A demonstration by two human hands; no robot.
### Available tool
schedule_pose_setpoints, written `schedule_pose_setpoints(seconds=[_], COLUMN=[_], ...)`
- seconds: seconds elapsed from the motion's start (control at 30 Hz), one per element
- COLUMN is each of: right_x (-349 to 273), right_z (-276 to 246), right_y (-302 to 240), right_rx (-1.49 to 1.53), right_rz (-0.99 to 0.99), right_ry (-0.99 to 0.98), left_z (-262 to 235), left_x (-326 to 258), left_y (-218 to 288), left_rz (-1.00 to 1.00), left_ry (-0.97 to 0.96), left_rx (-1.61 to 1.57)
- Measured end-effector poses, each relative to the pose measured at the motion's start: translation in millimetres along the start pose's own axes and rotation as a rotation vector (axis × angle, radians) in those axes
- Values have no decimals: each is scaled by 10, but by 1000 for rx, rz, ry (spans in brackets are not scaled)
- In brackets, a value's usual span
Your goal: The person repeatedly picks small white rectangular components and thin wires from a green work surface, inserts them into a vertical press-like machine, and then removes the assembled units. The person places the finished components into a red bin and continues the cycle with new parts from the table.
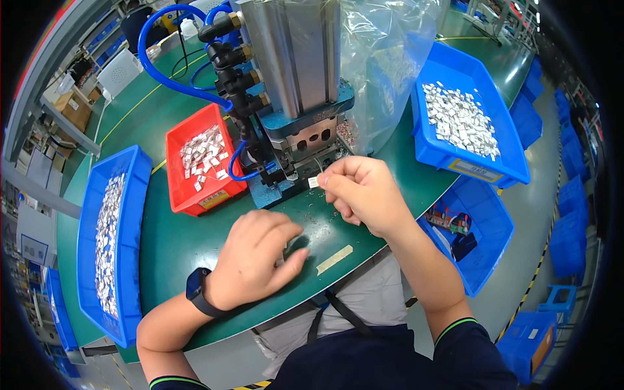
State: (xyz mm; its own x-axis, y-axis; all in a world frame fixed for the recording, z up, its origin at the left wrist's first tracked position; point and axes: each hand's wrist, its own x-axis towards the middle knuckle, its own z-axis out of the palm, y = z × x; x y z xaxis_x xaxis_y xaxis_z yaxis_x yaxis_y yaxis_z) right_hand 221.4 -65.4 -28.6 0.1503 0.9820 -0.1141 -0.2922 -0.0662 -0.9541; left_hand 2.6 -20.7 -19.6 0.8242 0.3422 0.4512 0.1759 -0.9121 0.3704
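Note:
My right hand (364, 195) pinches a small white-and-metal part (314, 182) between thumb and fingers, right in front of the press machine (299, 84) and close to its lower opening. My left hand (260, 257) rests knuckles-up on the green table (175, 240), fingers curled down over something I cannot make out. A dark watch (198, 292) sits on that wrist. The machine has a tall metal body on a blue base, with blue hoses (162, 71) on its left side.
A red bin (195, 195) of small parts stands left of the machine. Blue bins of similar parts sit at far left (130, 260) and at right (494, 166). A lower blue bin (484, 260) holds tools. A strip of tape (335, 259) lies near the table edge. Clear plastic sheeting (383, 52) hangs beside the machine.

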Motion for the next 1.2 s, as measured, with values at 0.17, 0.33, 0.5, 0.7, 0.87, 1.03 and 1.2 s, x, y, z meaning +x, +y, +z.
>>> schedule_pose_setpoints(seconds=[0.17,0.33,0.5,0.7,0.87,1.03,1.2], right_x=[136,175,182,183,175,141,102], right_z=[7,32,36,48,56,64,34], right_y=[42,50,66,72,95,100,157], right_rx=[121,136,121,149,115,123,95], right_rz=[5,18,20,16,-32,-60,-109], right_ry=[57,55,61,50,38,41,11], left_z=[37,74,90,51,-90,-73,-103], left_x=[-69,-78,-115,-112,-81,-149,-109], left_y=[-3,-30,-75,-57,56,33,93], left_rz=[76,43,36,28,-69,-15,-9], left_ry=[-6,-5,-27,-72,-173,-206,-253], left_rx=[229,289,311,306,239,333,418])
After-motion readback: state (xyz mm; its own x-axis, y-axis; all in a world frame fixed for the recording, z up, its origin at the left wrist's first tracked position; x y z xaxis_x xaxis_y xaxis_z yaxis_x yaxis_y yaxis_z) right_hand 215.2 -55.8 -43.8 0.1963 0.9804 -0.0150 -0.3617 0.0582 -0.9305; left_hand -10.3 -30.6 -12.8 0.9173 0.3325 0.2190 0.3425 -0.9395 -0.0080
